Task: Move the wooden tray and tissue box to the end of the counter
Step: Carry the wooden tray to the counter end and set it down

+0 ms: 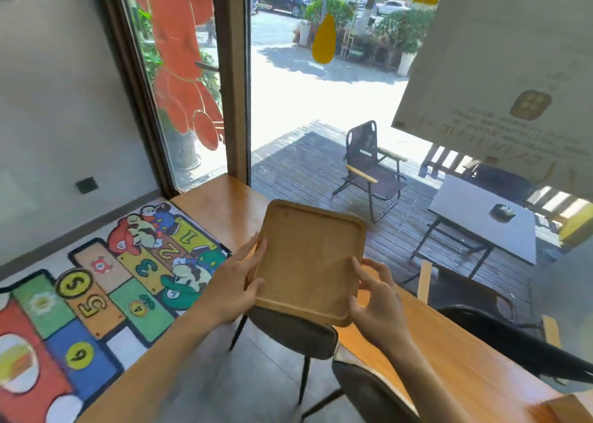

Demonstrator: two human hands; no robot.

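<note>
- Both hands hold the wooden tray (309, 262) in the head view: my left hand (232, 281) grips its left edge, fingers curled over the rim, and my right hand (375, 297) clasps the near right corner, thumb and fingers on either side of the rim.
- From the head view, the tray is lifted clear of the desk (224, 207); it hangs tilted over the desk's edge and above a grey chair (295, 332) tucked beneath, its hollow face turned up toward me and empty.
- Ahead, the desk runs on to its far end by the window frame (231, 101), next to the wall; that stretch of wood shows nothing on it, and I take it for the spot the tray is bound for.
- I judge the tray's move about halfway: picked up and in transit, but not yet set down at the end.
- I can't find the tissue box in this view. A pale wooden corner (571, 406) shows at the lower right edge, but I cannot tell what it is.
- Left to do, as I read it: carry the tray forward, lay it flat near the end of the desk, then fetch the tissue box and place it there too.
- Left of the desk, a colourful numbered floor mat (96, 294) lies well apart from the work.
</note>
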